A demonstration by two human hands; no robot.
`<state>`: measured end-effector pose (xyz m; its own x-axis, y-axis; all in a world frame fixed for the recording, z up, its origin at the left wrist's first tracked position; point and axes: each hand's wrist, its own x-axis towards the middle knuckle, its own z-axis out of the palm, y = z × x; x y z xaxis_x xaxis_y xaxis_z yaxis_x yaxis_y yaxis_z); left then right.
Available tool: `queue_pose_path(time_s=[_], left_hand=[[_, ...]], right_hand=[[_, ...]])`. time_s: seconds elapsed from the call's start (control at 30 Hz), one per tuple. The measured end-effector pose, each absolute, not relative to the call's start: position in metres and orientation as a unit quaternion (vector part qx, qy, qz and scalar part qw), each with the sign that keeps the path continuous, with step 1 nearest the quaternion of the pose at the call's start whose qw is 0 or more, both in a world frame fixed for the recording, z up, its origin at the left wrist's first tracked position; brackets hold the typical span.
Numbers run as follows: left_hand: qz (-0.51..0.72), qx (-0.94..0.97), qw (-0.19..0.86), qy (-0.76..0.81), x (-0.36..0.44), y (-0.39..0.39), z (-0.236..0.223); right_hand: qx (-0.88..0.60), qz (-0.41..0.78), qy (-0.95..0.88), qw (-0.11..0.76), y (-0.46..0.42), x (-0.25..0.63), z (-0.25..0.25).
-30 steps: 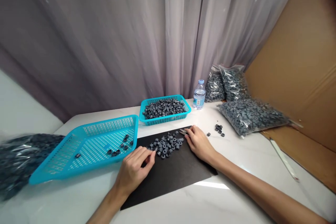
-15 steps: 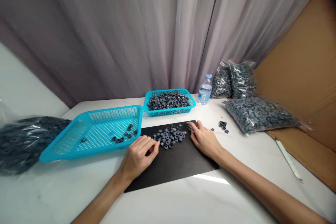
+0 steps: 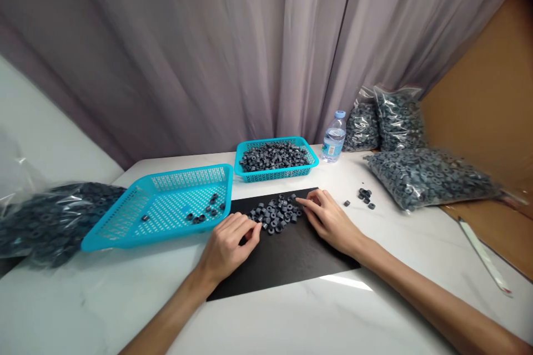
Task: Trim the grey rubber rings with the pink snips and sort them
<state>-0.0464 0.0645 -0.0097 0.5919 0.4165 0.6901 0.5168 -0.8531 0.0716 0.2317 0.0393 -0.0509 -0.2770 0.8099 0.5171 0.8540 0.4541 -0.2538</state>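
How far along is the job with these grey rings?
Likely done: rings heaped in the far basket. In hand: the pile on the black mat, left hand and right hand at its edges. Apparently left: that pile and the bags of rings; the near basket holds only a few. I can't confirm which are finished.

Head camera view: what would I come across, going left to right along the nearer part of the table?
Bag of dark rings → turquoise basket with few rings → left hand → ring pile → right hand → bag lying flat.
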Motion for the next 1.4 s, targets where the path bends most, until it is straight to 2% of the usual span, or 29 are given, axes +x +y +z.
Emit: queue_pose_path(time_s=[0.3, 0.67, 0.87, 0.97, 1.07, 1.2, 1.3, 1.4], left_hand=[[-0.357, -0.893, 0.066, -0.266, -0.047, 0.063, -0.011], [-0.345, -0.900, 0.045, -0.264, -0.046, 0.061, -0.012], [-0.333, -0.906, 0.020, -0.261, -0.042, 0.052, -0.010], [-0.312, -0.908, -0.029, -0.279, -0.036, 0.040, -0.013], [-0.261, -0.905, -0.134, -0.309, -0.031, 0.030, -0.016], [-0.217, -0.895, -0.229, -0.317, -0.029, 0.025, -0.016], [-0.237, -0.886, -0.250, -0.311, -0.030, 0.026, -0.016], [-0.285, -0.886, -0.223, -0.290, -0.029, 0.025, -0.017]], right_hand=[[-0.494, 0.036, -0.782, 0.379, 0.045, 0.235, -0.060], [-0.511, 0.015, -0.750, 0.420, 0.046, 0.236, -0.060], [-0.458, -0.003, -0.787, 0.414, 0.026, 0.220, -0.039], [-0.424, -0.014, -0.817, 0.389, 0.010, 0.203, -0.031], [-0.386, -0.025, -0.851, 0.356, -0.003, 0.189, -0.030], [-0.372, -0.001, -0.856, 0.359, -0.008, 0.185, -0.036], [-0.372, 0.063, -0.845, 0.378, -0.008, 0.186, -0.040], [-0.387, 0.160, -0.815, 0.401, -0.008, 0.186, -0.040]])
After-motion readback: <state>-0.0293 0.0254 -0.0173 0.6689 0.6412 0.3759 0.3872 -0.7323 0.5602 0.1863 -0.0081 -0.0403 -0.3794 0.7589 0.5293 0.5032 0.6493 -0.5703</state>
